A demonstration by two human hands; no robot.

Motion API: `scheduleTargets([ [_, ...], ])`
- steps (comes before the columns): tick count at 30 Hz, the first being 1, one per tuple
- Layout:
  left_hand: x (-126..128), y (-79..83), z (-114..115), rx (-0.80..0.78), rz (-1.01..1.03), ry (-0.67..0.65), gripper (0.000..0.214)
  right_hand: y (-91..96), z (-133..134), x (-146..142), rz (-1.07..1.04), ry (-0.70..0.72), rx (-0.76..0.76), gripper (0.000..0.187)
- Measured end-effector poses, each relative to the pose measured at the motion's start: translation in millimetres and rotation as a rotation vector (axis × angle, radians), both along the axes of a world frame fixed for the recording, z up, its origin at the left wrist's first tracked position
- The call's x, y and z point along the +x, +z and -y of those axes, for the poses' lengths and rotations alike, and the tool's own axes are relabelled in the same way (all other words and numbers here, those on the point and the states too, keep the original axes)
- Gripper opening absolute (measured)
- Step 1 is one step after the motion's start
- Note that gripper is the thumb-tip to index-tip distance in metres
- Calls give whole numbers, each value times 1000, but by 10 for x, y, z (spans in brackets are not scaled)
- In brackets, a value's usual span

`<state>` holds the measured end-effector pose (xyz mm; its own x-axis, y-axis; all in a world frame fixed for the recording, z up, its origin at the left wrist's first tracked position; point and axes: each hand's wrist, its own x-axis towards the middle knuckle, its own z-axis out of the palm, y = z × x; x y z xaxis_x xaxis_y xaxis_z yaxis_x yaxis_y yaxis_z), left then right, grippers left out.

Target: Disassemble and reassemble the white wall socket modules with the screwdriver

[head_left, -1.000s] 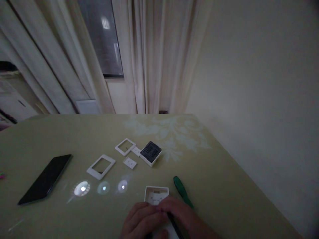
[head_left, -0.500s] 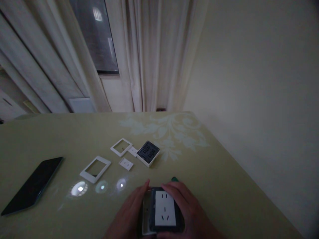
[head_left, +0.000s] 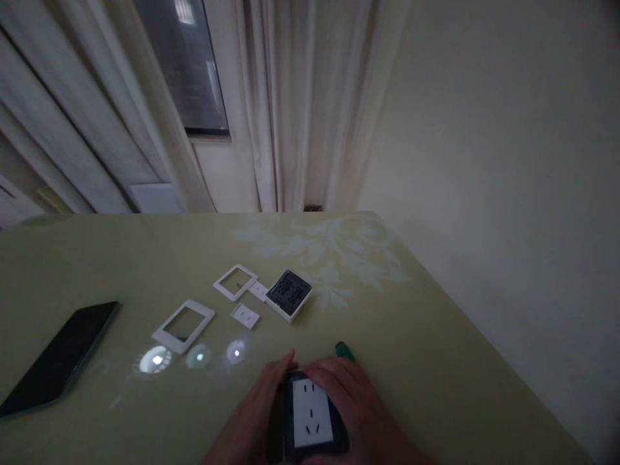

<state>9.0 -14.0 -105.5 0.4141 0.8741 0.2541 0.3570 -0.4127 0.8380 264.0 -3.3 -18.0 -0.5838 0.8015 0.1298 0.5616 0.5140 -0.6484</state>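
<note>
Near the bottom of the head view a wall socket (head_left: 312, 413), with a white slotted face in a dark frame, sits between my two hands. My left hand (head_left: 254, 410) is curved along its left side, thumb and fingers against the edge. My right hand (head_left: 353, 403) wraps its right side, with fingers over the top right corner. What lies beneath the socket is mostly hidden. A green-handled tool (head_left: 344, 351) pokes out just beyond my right hand; its other end is out of sight.
Beyond my hands lie a larger white frame (head_left: 183, 326), a smaller white frame (head_left: 235, 282), small white plates (head_left: 245, 316) and a square module with a dark back (head_left: 289, 294). A black tablet (head_left: 61, 355) rests at left. A wall (head_left: 508, 194) borders the table's right side.
The socket has shifted left, covering the pale box edge that showed beside it. My right hand has moved left with it, and more of the green handle shows.
</note>
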Motion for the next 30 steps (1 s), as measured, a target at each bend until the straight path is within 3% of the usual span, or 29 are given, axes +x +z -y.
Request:
scheduleTargets([
  [9, -19, 271, 27, -88, 36, -17, 123, -56, 32, 18, -2, -11, 57, 99],
  [14, -3, 423, 78, -183, 25, 49, 113, 82, 48, 84, -28, -97, 51, 94],
  [18, -15, 383, 59, -162, 15, 18, 115, 156, 28, 77, -27, -84, 17, 89],
  [25, -60, 187, 28, -97, -46, 8, 133, 18, 23, 53, -14, -12, 15, 94],
  [27, -68, 218, 22, -77, -46, -3, 132, -9, 25, 56, 0, -8, 21, 93],
  [30, -56, 421, 12, -25, -21, -38, 123, -28, 25, 56, 22, -3, 29, 89],
])
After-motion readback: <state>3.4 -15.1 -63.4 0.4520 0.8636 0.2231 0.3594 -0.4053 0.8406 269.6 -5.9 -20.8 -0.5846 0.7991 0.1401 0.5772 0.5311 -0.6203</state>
